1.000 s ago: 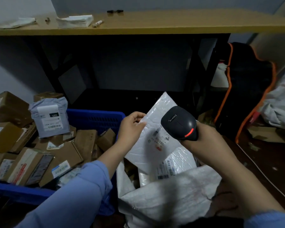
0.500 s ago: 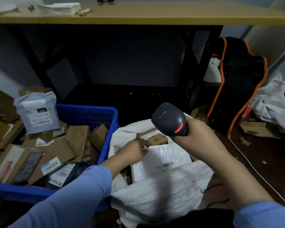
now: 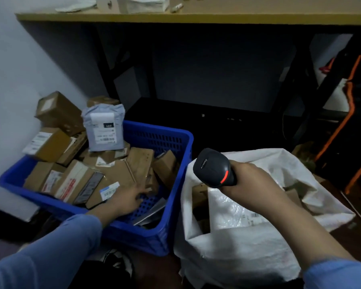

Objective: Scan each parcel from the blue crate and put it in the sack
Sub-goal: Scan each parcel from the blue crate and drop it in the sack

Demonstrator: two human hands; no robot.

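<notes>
Over on the left, the blue crate [image 3: 175, 232] is piled with cardboard parcels [image 3: 75, 180], with a grey mailer bag [image 3: 104, 128] stood upright at the back. The left hand [image 3: 129, 200] is reached down among the boxes; whether anything's actually gripped can't be told. The scanner [image 3: 214, 167] is clutched tight in the right hand [image 3: 252, 180] above the open white sack [image 3: 238, 247], where a white poly parcel [image 3: 233, 211] is lying inside.

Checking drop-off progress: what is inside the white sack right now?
In the white sack lies a white poly mailer on top, with brown cardboard boxes beside and behind it. Whatever sits beneath the mailer is covered.
</notes>
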